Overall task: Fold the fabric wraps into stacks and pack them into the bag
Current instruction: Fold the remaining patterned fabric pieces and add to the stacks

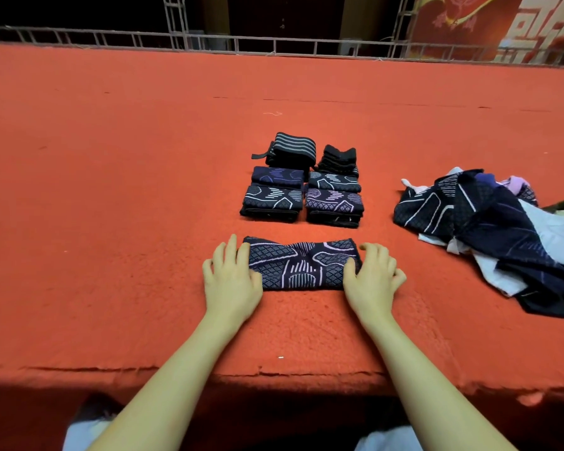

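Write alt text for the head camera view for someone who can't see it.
Left hand and right hand press the ends of a folded patterned wrap on a red felt surface. Folded stacks sit beyond; an unfolded pile lies right.

- carpet (144,190) is showing flat orange-red
- folded wrap (302,263) under the hands is showing dark navy, with lilac lines, arches and diamond-grid patches
- four front stacks (302,198) are showing navy; white, lilac and blue dashes, diamond grids
- back left stack (292,148) is showing black with grey-white stripes
- back right stack (339,159) is reading plain black
- unfolded pile (489,229) is mixing navy with white line patterns, pale white lining, bits of lilac
- banner (489,24) is showing red with white characters
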{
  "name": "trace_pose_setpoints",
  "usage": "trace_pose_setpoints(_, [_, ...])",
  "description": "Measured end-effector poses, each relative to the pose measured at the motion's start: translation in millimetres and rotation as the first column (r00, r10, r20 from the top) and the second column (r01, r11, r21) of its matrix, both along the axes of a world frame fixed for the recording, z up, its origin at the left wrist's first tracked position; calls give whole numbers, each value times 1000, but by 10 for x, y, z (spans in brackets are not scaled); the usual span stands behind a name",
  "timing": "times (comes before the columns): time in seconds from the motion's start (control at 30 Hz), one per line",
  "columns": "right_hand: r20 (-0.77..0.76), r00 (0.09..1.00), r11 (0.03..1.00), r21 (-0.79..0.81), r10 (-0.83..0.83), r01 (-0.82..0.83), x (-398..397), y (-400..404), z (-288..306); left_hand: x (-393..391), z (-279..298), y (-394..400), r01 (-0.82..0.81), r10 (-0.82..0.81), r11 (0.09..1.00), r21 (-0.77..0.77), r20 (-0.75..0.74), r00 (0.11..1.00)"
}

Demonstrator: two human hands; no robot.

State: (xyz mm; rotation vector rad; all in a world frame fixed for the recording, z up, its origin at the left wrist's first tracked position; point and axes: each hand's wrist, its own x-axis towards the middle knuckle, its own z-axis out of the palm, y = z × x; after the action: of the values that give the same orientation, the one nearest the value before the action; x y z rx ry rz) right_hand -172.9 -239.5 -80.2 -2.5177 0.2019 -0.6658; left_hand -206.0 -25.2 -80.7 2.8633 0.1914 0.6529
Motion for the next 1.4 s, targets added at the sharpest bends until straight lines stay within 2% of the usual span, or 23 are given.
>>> trace_pose_setpoints(0.17, [22,982,972,-145,189,-184,235,104,144,260,238,-207,152,-149,984,93,-42,988])
trace_pose_setpoints(0.3, [-170,937,865,-361,306,-348,431,232,213,550,247,-409,264,-218,948,176,-244,945])
trace_pose_setpoints(0.37, [-257,919,838,-391,298,-381,500,246,179,595,180,-431,261,-199,949,174,-307,931])
trace_pose_setpoints(0.43, [-280,915,844,-375,292,-384,534,218,112,572,97,-388,244,-192,962,124,-330,924])
trace_pose_setpoints(0.53, [-144,951,902,-306,273,-305,526,163,0,498,26,-276,189,-167,981,40,-321,932])
trace_pose_setpoints(0.7, [168,979,966,-251,112,-68,535,213,47,400,23,-173,88,-81,996,5,-356,931])
trace_pose_setpoints(0.77, [200,976,960,-279,87,-29,566,222,95,367,17,-182,39,-35,999,4,-371,928])
trace_pose_setpoints(0.8, [169,980,949,-313,101,-44,588,220,103,362,15,-187,13,-10,1000,6,-381,925])
trace_pose_setpoints(0.93, [-133,981,893,-410,143,-186,576,146,43,375,23,-203,-74,72,997,13,-435,898])
trace_pose_setpoints(1.0, [-168,978,892,-413,121,-181,514,60,0,403,23,-203,-96,92,995,14,-457,885])
trace_pose_setpoints(1.13, [-222,974,942,-316,47,-118,337,-92,-93,461,30,-218,-127,112,992,3,-497,861])
trace_pose_setpoints(1.2, [-235,972,939,-331,20,-99,261,-95,-90,439,39,-221,-131,115,991,2,-486,866])
trace_pose_setpoints(1.3, [-217,976,946,-315,-1,-69,155,-94,-68,364,17,-188,4,9,1000,31,-382,924])
trace_pose_setpoints(1.4, [-232,972,952,-303,-22,-51,57,-105,-82,236,28,-192,289,-252,954,83,-302,919])
